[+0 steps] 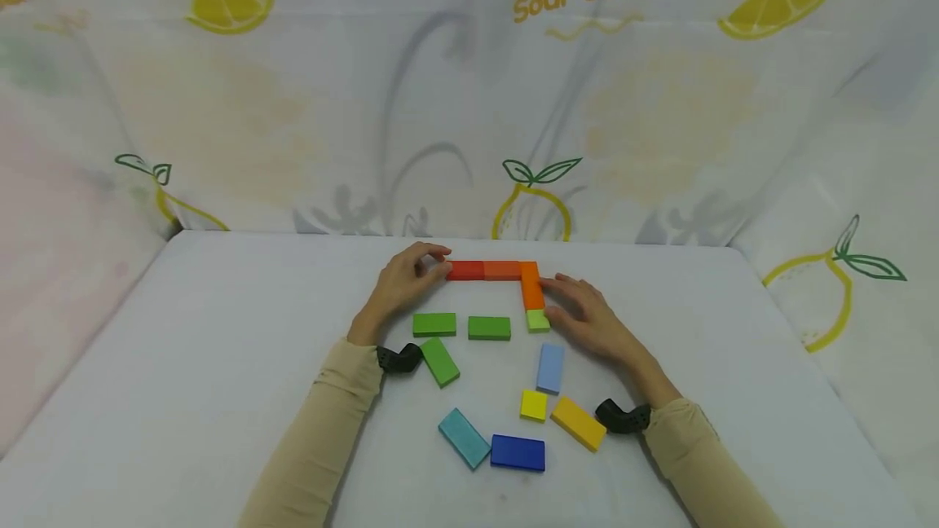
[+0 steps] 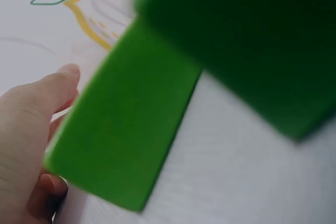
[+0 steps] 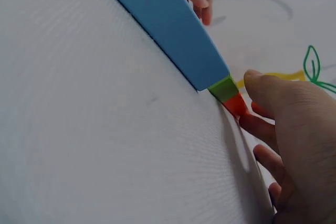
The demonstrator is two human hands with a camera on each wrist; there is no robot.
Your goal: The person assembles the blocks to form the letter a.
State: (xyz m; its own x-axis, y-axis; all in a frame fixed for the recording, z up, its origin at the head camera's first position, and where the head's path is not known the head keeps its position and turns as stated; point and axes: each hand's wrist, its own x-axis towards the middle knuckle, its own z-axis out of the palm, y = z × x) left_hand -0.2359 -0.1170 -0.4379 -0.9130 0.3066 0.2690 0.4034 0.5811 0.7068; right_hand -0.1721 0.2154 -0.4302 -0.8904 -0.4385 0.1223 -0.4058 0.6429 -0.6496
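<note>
Red block (image 1: 466,270): at the left hand's (image 1: 403,279) fingertips, far side of the table. Orange-red block (image 1: 502,270) butts its right end, so the two run straight from the left hand toward the right hand (image 1: 590,324). Orange block (image 1: 532,288) meets that row at a corner and runs back toward the person, just left of the right fingertips. Lime block (image 1: 538,321) sits against its near end, beside the right thumb.

Left hand: thumb tip at the red block's left end, index parted from it and reaching just past the far edge, fingers loosely bent. Not wrapped round the block.

Right hand: fingers spread, index tip against the orange block's right side. Thumb tip next to the lime block; can't tell if it makes contact.

Between the hands, nearer the person than the row: left green block (image 1: 434,324) just right of the left wrist, middle green block (image 1: 489,328) further right. Slanted green block (image 1: 440,362) lies nearer the person, by the left wrist's black device (image 1: 399,358).

Light-blue block (image 1: 549,368): near side of the right hand, left of its wrist. Yellow block (image 1: 533,405) and tilted amber block (image 1: 578,424) are nearer the person, amber next to the right wrist's black device (image 1: 623,416). Closest to the person, between the forearms: slanted teal block (image 1: 465,438), corner meeting the dark blue block (image 1: 517,453).

All on a white table (image 1: 220,349); lemon-print backdrop (image 1: 330,104) beyond both hands.
</note>
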